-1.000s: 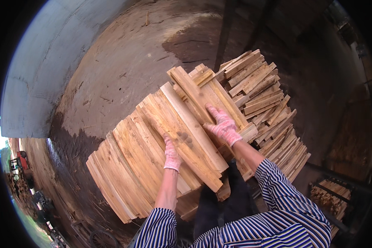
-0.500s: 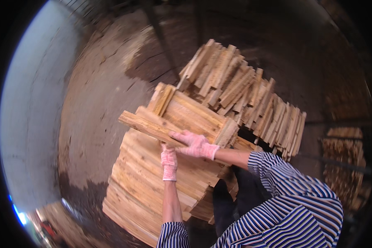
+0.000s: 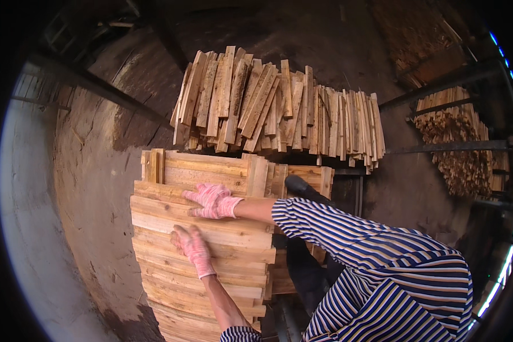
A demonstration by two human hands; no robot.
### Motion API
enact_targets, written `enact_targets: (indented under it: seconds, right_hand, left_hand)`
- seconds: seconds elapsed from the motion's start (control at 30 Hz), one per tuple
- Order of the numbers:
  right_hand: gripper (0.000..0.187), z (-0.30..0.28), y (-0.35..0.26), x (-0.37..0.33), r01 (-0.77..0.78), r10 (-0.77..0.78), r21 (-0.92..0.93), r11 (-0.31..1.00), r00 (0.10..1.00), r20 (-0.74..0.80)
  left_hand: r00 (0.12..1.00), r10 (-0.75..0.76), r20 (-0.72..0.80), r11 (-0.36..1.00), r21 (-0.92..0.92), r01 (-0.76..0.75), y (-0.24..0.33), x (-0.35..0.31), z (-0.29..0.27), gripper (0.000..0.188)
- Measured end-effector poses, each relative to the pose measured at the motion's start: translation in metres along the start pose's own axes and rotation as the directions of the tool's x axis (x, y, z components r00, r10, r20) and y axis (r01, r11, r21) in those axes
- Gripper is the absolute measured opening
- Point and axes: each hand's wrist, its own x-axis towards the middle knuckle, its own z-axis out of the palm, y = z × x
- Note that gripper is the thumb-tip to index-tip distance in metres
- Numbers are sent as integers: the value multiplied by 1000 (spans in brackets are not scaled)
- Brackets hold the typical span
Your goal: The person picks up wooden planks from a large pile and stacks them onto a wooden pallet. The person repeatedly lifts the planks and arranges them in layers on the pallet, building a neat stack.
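Closest to you, your striped sleeve (image 3: 359,228) crosses the right side of the view, with your dark trouser leg (image 3: 305,265) beside the right-hand board ends. Your left hand (image 3: 195,249), in a pink-and-white glove, lies on the row of boards (image 3: 199,288), fingers spread and pointing away from you. Just beyond it, your right hand (image 3: 214,200) rests across the boards from the right, thumb and fingers parted; neither hand pinches anything that shows.

The boards sit directly under both palms, side by side, running left to right. Their ends make uneven edges: on the left they step in and out over the floor (image 3: 91,188), and on the right they stop near your leg. The floor runs as an open strip between those left ends and the pale wall (image 3: 28,239).

At the row's far edge, a short block (image 3: 153,165) stands at the left corner and a crosspiece (image 3: 257,176) lies crosswise near the right. Past that edge is a heap of cut strips (image 3: 256,105), a narrow dark gap showing along part of it. Farther right, a dark rail (image 3: 447,149) passes before a woodpile (image 3: 456,125).
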Motion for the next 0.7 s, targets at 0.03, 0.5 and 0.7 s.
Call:
enact_targets:
  seconds: [0.03, 0.5, 0.7]
  right_hand:
    - [76, -7, 3, -2, -28, 27, 21, 999, 999, 27]
    - [52, -115, 230, -164, 77, 271, 778, 624, 912, -307]
    - [63, -61, 388, -146, -342, 581, 688, 640, 801, -142]
  left_hand:
    - [998, -68, 14, 941, -330, 69, 19, 3, 3, 95]
    - [699, 151, 699, 902, -387, 192, 285, 186, 267, 65]
    - [639, 26, 768, 981, 104, -164, 233, 246, 404, 76]
